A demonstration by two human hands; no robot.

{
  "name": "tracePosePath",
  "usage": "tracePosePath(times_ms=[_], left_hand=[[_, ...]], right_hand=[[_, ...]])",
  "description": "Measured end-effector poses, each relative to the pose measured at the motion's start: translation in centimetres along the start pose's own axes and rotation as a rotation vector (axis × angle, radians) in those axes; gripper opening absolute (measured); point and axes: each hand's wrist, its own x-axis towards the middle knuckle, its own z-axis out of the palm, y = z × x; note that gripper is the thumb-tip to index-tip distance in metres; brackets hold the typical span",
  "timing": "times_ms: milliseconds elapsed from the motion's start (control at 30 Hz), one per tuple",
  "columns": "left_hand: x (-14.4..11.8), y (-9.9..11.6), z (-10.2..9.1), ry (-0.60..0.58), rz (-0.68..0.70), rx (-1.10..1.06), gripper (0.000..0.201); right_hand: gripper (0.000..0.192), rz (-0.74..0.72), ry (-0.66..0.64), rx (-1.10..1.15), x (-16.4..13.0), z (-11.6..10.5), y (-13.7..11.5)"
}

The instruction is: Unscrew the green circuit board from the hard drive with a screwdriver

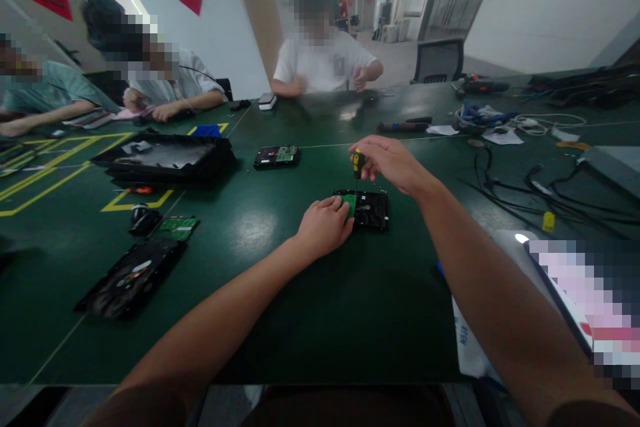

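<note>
A black hard drive (370, 209) with a green circuit board (351, 203) lies on the dark green table in front of me. My left hand (324, 225) rests on its left end, fingers curled over the green board. My right hand (387, 161) hovers above the drive and grips a small screwdriver (357, 165) with a yellow and black handle, held upright with its tip down on the drive.
Another drive (277, 156) lies further back. A black tray (163, 159), a loose green board (179, 226) and an opened drive (131, 278) sit at left. Cables (530, 183) spread at right. Three people sit at the far side of the table (250, 227).
</note>
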Motion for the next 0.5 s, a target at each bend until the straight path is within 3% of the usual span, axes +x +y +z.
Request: tracePosePath(times_ms=[200, 500], left_hand=[[-0.02, 0.00, 0.05, 0.003, 0.001, -0.001, 0.032], [0.00, -0.02, 0.14, 0.005, 0.003, 0.002, 0.032]], right_hand=[[0.026, -0.032, 0.014, -0.092, -0.11, -0.24, 0.15], [0.029, 0.041, -0.045, 0.098, -0.17, 0.24, -0.15]])
